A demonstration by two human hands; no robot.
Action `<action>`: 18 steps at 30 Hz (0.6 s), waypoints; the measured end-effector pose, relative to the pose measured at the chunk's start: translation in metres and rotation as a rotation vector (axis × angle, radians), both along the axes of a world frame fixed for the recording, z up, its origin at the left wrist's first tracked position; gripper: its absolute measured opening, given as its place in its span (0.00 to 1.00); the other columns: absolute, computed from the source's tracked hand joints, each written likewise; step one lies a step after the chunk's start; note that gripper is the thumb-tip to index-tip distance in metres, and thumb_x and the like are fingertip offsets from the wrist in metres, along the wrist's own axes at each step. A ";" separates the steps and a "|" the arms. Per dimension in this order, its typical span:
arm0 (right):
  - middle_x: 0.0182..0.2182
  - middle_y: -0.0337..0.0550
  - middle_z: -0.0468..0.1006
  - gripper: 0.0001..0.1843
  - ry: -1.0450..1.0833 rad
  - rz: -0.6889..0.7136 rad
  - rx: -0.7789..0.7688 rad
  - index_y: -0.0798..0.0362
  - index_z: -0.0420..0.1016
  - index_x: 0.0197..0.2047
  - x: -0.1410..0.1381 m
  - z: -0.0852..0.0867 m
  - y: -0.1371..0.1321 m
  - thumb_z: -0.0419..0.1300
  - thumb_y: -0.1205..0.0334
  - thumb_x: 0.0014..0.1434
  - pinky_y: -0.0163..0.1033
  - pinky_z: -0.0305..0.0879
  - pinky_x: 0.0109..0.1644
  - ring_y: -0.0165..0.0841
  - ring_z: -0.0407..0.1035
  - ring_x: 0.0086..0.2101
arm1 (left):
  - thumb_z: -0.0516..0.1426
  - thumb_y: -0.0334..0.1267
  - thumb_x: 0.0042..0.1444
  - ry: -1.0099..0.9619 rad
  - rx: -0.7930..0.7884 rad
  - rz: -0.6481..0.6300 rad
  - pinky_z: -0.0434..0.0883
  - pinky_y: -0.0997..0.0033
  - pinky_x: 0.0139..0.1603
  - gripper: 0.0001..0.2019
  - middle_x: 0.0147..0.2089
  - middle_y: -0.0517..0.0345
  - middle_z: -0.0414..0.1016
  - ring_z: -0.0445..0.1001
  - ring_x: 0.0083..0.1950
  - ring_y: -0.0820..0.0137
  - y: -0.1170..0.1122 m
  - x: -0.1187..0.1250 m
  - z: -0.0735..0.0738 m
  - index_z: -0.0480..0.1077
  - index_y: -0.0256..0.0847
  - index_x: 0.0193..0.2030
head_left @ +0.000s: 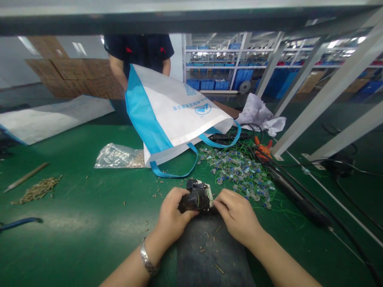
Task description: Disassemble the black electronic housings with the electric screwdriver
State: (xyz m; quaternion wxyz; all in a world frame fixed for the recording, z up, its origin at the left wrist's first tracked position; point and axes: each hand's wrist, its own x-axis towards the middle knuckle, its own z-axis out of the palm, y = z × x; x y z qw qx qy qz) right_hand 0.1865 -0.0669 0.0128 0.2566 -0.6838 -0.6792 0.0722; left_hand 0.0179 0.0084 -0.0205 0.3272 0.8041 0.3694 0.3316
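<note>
The head view shows both hands meeting low on the green worktop (74, 223), over a dark mat. The left hand (172, 217) curls around a small black device (196, 197), its fingers hiding the near side. The right hand (236, 213) pinches the device's pale right edge; what it grips is too small to make out. Just beyond lies a heap of blue-and-clear parts (239, 171). A person behind holds a white-and-blue bag (176, 115), the head cut off.

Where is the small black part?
In the head view, the small black part sits low at centre, gripped between the left hand and right hand, beside the green-wired tags.
</note>
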 end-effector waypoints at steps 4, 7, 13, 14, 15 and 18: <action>0.21 0.41 0.65 0.14 -0.024 -0.210 0.076 0.53 0.58 0.21 0.012 -0.008 0.005 0.45 0.61 0.57 0.35 0.53 0.29 0.32 0.61 0.25 | 0.61 0.32 0.42 0.028 0.019 0.010 0.63 0.68 0.38 0.13 0.35 0.59 0.66 0.65 0.38 0.68 -0.001 0.000 0.001 0.63 0.40 0.35; 0.20 0.43 0.65 0.14 -0.040 -0.463 0.134 0.52 0.58 0.21 0.042 -0.011 0.011 0.45 0.58 0.56 0.37 0.53 0.29 0.34 0.61 0.24 | 0.61 0.31 0.41 0.036 0.032 0.052 0.63 0.68 0.39 0.12 0.36 0.58 0.66 0.65 0.38 0.68 0.002 -0.003 0.003 0.63 0.40 0.34; 0.29 0.52 0.71 0.15 -0.110 -0.660 0.143 0.58 0.68 0.38 0.083 -0.004 0.012 0.46 0.58 0.56 0.43 0.60 0.35 0.43 0.66 0.32 | 0.62 0.38 0.41 -0.029 -0.125 0.156 0.63 0.69 0.36 0.14 0.33 0.60 0.68 0.66 0.35 0.68 0.007 -0.004 0.003 0.65 0.39 0.34; 0.35 0.57 0.70 0.19 -0.143 -0.664 0.155 0.62 0.66 0.45 0.082 -0.003 0.011 0.47 0.58 0.55 0.47 0.59 0.40 0.47 0.65 0.37 | 0.62 0.39 0.41 -0.061 -0.190 0.166 0.63 0.69 0.36 0.14 0.32 0.60 0.68 0.67 0.35 0.67 0.007 -0.003 0.003 0.65 0.38 0.34; 0.41 0.62 0.68 0.24 -0.175 -0.655 0.182 0.65 0.62 0.50 0.077 -0.001 0.011 0.48 0.57 0.55 0.51 0.57 0.45 0.50 0.62 0.43 | 0.62 0.40 0.41 -0.103 -0.260 0.169 0.64 0.69 0.36 0.15 0.32 0.60 0.69 0.68 0.35 0.67 0.008 -0.002 0.003 0.65 0.38 0.35; 0.51 0.63 0.59 0.30 -0.121 -0.471 0.268 0.66 0.55 0.57 0.051 0.001 0.009 0.48 0.53 0.57 0.54 0.49 0.55 0.50 0.52 0.53 | 0.61 0.40 0.41 -0.252 -0.435 0.138 0.65 0.69 0.38 0.17 0.34 0.59 0.72 0.69 0.36 0.66 0.007 -0.001 0.007 0.66 0.37 0.39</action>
